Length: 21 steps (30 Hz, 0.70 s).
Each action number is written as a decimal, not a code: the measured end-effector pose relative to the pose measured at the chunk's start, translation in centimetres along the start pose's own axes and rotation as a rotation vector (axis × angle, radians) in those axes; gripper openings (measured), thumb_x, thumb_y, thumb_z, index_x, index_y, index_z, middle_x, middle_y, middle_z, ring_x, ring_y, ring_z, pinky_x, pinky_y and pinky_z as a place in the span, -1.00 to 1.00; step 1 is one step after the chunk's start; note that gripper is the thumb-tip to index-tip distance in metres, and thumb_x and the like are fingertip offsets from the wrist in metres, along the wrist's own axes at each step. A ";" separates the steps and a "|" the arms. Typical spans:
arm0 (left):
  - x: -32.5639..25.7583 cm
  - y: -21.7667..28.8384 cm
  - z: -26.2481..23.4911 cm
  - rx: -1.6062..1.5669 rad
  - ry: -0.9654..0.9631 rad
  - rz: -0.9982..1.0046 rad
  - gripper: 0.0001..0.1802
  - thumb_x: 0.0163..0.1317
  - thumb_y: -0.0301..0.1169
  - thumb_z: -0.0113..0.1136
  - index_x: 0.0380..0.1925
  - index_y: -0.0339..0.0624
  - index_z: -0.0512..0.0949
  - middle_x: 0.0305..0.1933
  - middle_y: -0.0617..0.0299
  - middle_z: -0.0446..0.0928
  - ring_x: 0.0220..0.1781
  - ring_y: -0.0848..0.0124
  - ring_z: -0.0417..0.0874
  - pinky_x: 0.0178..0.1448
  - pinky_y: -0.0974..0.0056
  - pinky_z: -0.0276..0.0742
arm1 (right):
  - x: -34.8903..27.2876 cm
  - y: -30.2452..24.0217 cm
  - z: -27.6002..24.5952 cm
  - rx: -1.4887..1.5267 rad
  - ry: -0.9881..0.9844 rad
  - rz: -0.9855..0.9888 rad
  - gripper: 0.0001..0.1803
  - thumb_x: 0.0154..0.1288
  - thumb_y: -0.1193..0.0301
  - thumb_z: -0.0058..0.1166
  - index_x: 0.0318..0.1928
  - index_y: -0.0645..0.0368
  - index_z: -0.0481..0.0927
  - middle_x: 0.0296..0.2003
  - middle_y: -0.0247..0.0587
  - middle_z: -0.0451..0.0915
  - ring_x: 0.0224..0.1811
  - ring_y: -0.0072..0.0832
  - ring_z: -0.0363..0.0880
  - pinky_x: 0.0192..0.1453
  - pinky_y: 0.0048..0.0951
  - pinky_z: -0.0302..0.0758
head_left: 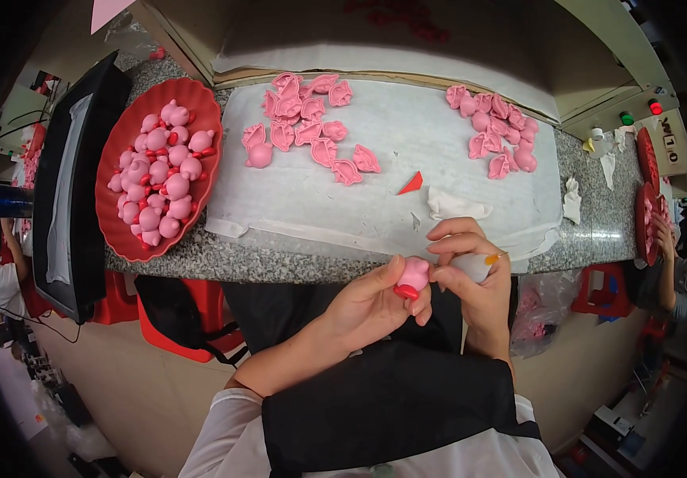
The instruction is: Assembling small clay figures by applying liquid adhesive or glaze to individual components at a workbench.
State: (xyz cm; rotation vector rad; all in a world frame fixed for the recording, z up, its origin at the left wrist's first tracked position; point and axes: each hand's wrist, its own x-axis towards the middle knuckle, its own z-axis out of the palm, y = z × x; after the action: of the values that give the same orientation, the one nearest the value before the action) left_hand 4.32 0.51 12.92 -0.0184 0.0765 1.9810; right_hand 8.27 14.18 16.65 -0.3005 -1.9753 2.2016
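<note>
At the desk's (279,264) near edge, my left hand (369,307) pinches a figure (415,273), my right (483,296) cradles a bottle (471,268); I'd keep both wrists steady.

The left hand (369,309) grips a red-ended pink figure (415,275) at the worktop's (598,211) near edge. The right hand (479,296) holds an orange-tipped white bottle (471,267) beside it. A red bowl (200,99) of pink pieces (157,172) stands toward the left edge. Two groups of pink shells (309,131) lie on white paper (407,119) toward the far edge.
</note>
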 end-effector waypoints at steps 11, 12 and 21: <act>-0.5 0.7 -0.3 0.305 -0.006 -0.084 -0.62 0.17 -0.14 -0.18 -0.30 -0.29 0.35 -0.47 0.25 0.33 -0.51 0.48 0.34 -0.39 0.39 0.31 | 0.6 0.8 -1.2 0.127 -0.316 0.016 -0.82 -0.23 0.54 0.19 -0.48 0.26 0.52 -0.32 -0.17 0.37 -0.33 -0.54 0.35 -0.24 -0.57 0.28; -0.6 0.8 -0.3 0.299 0.018 -0.086 -0.62 0.17 -0.15 -0.17 -0.29 -0.29 0.34 -0.45 0.25 0.32 -0.52 0.50 0.33 -0.41 0.40 0.30 | 0.6 0.9 -1.3 0.142 -0.370 -0.017 -0.82 -0.19 0.59 0.17 -0.45 0.25 0.52 -0.31 -0.21 0.36 -0.34 -0.59 0.34 -0.25 -0.59 0.28; -0.7 1.0 -0.3 0.304 -0.013 -0.165 -0.55 0.15 -0.15 -0.13 -0.12 -0.32 0.24 -0.38 0.27 0.29 -0.53 0.56 0.30 -0.50 0.47 0.27 | 0.2 1.1 -1.1 0.092 -0.346 -0.068 -0.82 -0.23 0.47 0.24 -0.54 0.26 0.54 -0.34 -0.12 0.37 -0.36 -0.51 0.36 -0.26 -0.54 0.30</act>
State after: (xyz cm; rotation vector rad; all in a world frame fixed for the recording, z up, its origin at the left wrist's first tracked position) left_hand 3.64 -0.59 12.66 0.1802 0.3556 1.7869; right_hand 8.32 15.16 15.41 0.1709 -1.9980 2.4226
